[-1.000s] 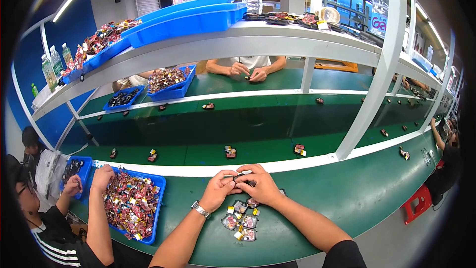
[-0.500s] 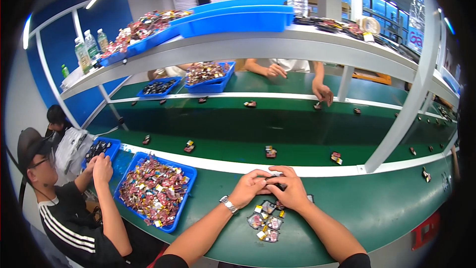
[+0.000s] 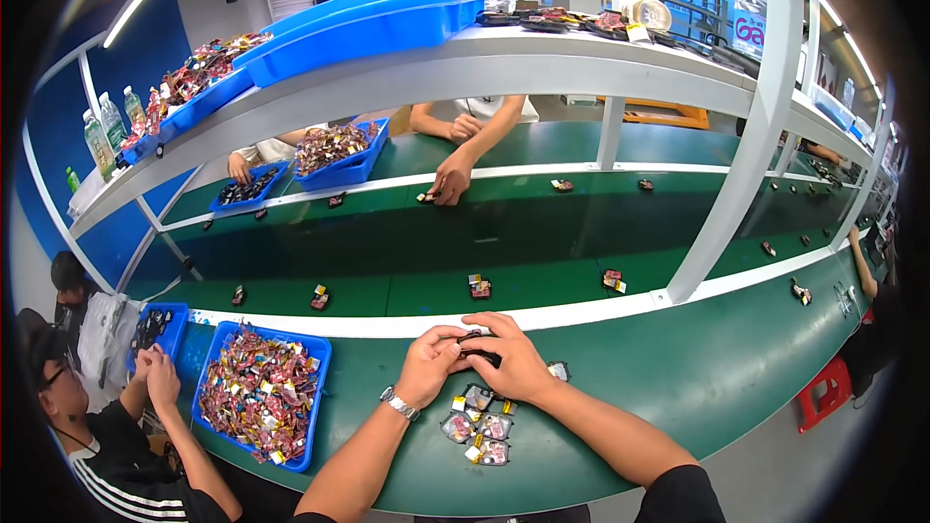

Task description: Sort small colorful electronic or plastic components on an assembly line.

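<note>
My left hand (image 3: 429, 366) and my right hand (image 3: 513, 360) meet over the green table (image 3: 620, 373). Between them they grip a small black plastic casing (image 3: 486, 354), partly covered by fingers. Fingertips of both hands press on it from either side. Just below, close to my right wrist, lies a group of clear-and-black casings (image 3: 492, 426) with red circuit boards and yellow-and-white parts. One more such casing (image 3: 559, 370) shows beside my right forearm.
A blue tray (image 3: 323, 368) heaped with small circuit boards stands left, near a co-worker (image 3: 126, 455). Beyond a white rail (image 3: 358, 323) runs a green conveyor (image 3: 417, 298) carrying spaced assemblies. A shelf with a white edge (image 3: 436, 73) and upright post (image 3: 722, 165) spans above. Another person's hand (image 3: 452, 179) reaches across.
The view has swung right, so the scene sits further left. My hands still hold the black casing together. Across the conveyor, a person's hand has moved left and touches an assembly.
</note>
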Tool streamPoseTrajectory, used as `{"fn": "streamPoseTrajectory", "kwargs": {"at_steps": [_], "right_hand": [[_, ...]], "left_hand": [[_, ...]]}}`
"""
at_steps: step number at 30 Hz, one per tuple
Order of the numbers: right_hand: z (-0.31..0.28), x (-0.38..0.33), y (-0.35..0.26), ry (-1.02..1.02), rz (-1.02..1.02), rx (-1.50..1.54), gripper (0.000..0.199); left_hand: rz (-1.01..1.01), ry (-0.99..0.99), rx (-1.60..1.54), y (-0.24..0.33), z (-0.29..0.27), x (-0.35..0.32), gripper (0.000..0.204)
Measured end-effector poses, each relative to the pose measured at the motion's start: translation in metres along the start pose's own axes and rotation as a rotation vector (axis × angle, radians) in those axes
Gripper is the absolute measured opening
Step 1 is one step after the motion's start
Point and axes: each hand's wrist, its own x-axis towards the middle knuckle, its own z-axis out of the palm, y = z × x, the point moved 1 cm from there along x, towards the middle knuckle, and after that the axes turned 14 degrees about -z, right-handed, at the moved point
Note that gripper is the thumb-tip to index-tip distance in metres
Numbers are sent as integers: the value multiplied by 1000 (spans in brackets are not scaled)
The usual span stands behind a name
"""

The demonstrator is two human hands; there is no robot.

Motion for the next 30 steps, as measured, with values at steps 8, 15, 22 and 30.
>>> {"fn": "streamPoseTrajectory", "kwargs": {"at_steps": [8, 15, 22, 30], "right_hand": [[-4, 6, -4, 113, -136, -142, 18], [-3, 6, -8, 77, -199, -291, 16], [0, 4, -9, 27, -220, -372, 21], [-4, 6, -9, 28, -257, -371, 20]], "left_hand": [[-13, 37, -4, 4, 3, -3, 24], [-22, 26, 0, 4, 3, -3, 26], [-29, 31, -10, 4, 4, -2, 26], [-30, 22, 1, 4, 4, -2, 25]]}}
